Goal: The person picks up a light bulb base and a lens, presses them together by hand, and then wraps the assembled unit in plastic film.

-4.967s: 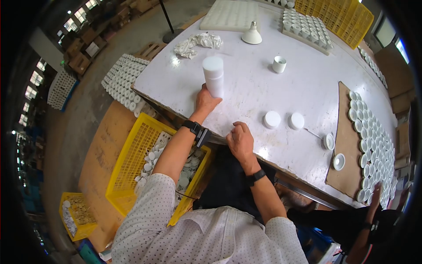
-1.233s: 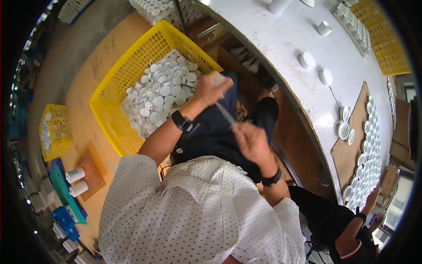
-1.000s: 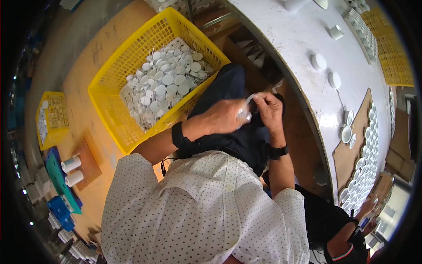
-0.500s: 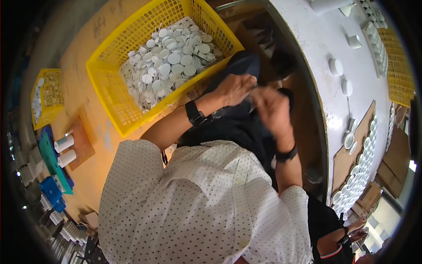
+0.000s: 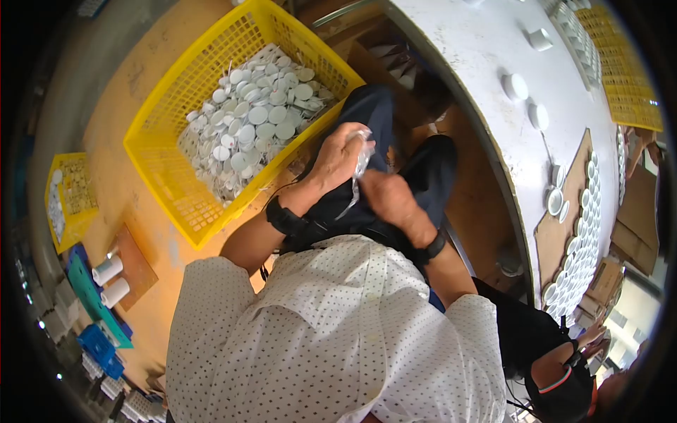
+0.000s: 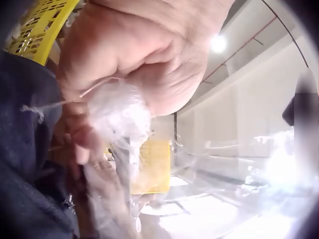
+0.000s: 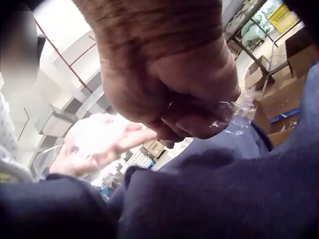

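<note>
Both hands grip clear film above your lap

From the head camera, any print on the white discs (image 5: 257, 115) heaped in the yellow basket (image 5: 173, 211) is too small to read. Your left hand (image 5: 337, 161) is curled round a crumpled piece of clear film (image 5: 361, 163), with a loose tail hanging below it over your dark trousers (image 5: 434, 166). Your right hand (image 5: 393, 201) is blurred, just beside the film, fingers bent inward; this view alone does not settle what they hold. The basket stands beside your left forearm. On the white table (image 5: 486, 92) to your right, two round white pieces (image 5: 515, 87) lie near each other.

From your left wrist, the film is bunched into a shiny wad against your palm, held in a narrow grip. A thin strand runs out of it toward your trousers, and more film hangs beneath.

From your right wrist, your fingers are folded into a tight grip, with glossy film poking out at the edge. Your left hand shows beyond, in glare that hides how its fingers lie.
</note>
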`<state>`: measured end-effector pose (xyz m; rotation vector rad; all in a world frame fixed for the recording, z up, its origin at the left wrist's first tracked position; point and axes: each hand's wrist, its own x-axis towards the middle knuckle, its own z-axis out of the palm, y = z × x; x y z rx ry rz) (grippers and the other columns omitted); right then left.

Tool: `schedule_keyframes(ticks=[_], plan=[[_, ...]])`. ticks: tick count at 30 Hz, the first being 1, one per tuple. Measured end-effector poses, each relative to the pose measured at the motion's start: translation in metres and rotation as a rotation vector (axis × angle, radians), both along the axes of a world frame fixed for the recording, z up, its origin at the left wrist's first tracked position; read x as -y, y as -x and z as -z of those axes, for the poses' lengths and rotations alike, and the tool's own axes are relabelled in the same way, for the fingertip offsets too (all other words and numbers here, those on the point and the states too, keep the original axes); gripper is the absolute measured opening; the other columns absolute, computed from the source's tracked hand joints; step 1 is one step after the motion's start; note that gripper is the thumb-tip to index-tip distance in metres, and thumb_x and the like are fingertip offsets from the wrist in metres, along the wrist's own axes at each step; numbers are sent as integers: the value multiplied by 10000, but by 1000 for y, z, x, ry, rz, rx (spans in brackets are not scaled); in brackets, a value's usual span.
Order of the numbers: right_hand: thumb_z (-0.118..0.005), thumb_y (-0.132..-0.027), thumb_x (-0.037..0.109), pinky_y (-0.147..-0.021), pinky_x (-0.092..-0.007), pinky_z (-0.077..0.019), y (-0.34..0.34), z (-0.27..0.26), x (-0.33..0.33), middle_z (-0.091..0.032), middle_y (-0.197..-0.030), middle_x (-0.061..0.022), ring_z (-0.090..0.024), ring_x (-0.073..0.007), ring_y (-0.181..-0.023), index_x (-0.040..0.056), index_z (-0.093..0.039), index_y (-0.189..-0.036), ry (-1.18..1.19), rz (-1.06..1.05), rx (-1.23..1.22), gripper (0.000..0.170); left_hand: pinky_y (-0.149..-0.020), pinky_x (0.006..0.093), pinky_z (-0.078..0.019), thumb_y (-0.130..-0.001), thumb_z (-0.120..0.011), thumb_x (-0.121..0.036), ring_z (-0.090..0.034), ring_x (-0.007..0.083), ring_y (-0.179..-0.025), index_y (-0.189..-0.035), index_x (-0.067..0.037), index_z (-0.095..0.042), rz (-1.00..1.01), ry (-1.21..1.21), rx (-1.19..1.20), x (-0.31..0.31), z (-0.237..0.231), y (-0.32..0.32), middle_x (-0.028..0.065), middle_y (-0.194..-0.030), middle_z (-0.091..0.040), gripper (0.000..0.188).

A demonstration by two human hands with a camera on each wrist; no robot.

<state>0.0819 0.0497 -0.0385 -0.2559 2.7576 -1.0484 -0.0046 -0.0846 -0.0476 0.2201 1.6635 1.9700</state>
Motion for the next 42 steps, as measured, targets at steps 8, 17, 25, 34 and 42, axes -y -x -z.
schedule_keyframes(ticks=[8, 17, 25, 34, 42], plan=[[-666, -767, 70, -573, -249, -450, 21, -42, -15, -619, -752, -82, -553, -154, -583, 15, -649, -800, 386, 98, -170, 66, -596, 261, -490, -929, -370, -423, -607, 157, -675, -911, 36, -592, -30, 221, -162, -21, 5, -3, 126, -780, -632, 510], [-694, -717, -18, -567, -202, -430, 18, -1, -19, -530, -695, 9, -473, -47, -627, 38, -522, -738, 902, 526, 60, 182, -650, 294, -506, -759, -658, -473, -624, 183, -715, -1044, 48, -542, 324, 138, -154, -3, -10, -8, 128, -842, -625, 605], [-610, -828, 117, -813, -264, -464, 3, 1, -31, -516, -1078, -71, -531, -138, -944, 6, -424, -1208, 1057, 543, 412, 438, -916, 380, -442, -690, -654, -2, -483, 327, -1134, -1134, 3, -483, 286, 186, -689, -17, -4, -15, 194, -1234, -482, 476], [-575, -860, 310, -912, -380, -437, 4, -6, -38, -542, -1155, -95, -534, -229, -1065, 22, -462, -1193, 1587, 416, 659, 454, -943, 388, -418, -679, -604, -4, -587, 252, -987, -895, -38, -610, -25, 22, -1046, -32, -6, -7, 144, -1001, -618, 219], [-616, -833, 298, -906, -362, -441, 1, 5, -37, -599, -1060, -82, -577, -212, -988, 22, -554, -1081, 1471, 508, 674, 377, -673, 364, -518, -648, -541, -135, -620, 311, -703, -918, 3, -549, 148, -28, -891, -26, 9, 4, 140, -772, -619, 303]])
